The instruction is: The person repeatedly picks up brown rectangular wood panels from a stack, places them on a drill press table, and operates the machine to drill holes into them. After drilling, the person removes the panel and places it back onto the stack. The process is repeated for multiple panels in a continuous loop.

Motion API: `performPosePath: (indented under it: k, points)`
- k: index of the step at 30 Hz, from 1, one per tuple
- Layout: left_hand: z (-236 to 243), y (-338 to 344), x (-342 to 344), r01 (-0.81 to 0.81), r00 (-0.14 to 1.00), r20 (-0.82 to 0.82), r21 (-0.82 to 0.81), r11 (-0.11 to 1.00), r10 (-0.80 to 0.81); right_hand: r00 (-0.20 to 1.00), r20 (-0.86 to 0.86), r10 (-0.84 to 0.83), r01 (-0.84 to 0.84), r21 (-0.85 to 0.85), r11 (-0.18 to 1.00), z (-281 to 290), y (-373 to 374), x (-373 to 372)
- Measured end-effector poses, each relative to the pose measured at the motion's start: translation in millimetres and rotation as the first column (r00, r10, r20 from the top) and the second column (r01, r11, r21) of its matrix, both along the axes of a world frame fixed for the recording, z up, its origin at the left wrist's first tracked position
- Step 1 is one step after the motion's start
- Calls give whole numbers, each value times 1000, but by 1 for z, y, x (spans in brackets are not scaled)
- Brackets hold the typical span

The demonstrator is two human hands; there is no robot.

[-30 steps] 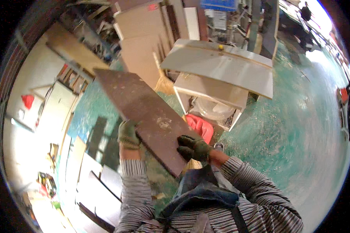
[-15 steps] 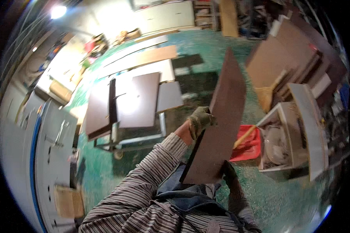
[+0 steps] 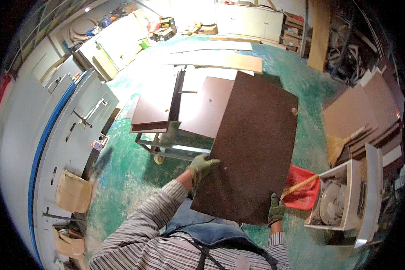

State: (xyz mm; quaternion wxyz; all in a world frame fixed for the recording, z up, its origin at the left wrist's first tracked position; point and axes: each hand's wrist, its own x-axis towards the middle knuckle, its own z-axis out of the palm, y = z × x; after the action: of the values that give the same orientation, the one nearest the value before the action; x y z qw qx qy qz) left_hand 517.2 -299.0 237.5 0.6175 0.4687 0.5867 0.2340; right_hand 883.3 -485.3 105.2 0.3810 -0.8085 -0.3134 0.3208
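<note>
A large dark brown board (image 3: 252,148) is held up in front of me, its broad face turned toward me. My left hand (image 3: 202,168), in an olive work glove, grips the board's left edge with the thumb lying on the face. At the lower right corner my right hand (image 3: 276,210), gloved too, is closed on the edge; its fingers behind the board are hidden. Beyond the board, a low metal-framed trolley (image 3: 175,150) carries stacked brown panels (image 3: 155,105), and a lighter brown panel (image 3: 209,101) lies there, partly covered by my board.
At the left stands a long grey machine (image 3: 83,117) with a blue strip, cardboard boxes (image 3: 73,191) beside it. To the right are a red dustpan (image 3: 303,189), a bin of scraps (image 3: 334,202), a broom (image 3: 335,150) and leaning panels (image 3: 364,101). Pale boards (image 3: 220,61) lie farther off.
The board has turned from nearly edge-on to showing its wide face. Both hands keep hold of it. My view has swung left, so the trolley and machine appear farther right.
</note>
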Motion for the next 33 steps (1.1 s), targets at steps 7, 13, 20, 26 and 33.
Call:
performPosePath:
  k: [7, 13, 20, 26, 33]
  points:
    - [-111, 71, -224, -453, 791, -358, 204, 868, 497, 908, 201, 368, -365, -54, 929, -23, 199, -200]
    - [-213, 201, -460, -493, 618, -588, 228, 839, 523, 748, 310, 587, -576, -134, 806, -66, 393, -419]
    - [-285, 379, -670, -457, 459, -717, 315, 832, 524, 814, -18, 580, -569, -217, 793, -92, 576, -618]
    - [-290, 491, -715, -499, 467, -724, 258, 827, 508, 864, -80, 497, -497, -295, 816, -113, 659, -683]
    - [-249, 509, -666, -221, 377, -677, 597, 772, 632, 807, 38, 589, -572, -194, 797, -122, 655, -653]
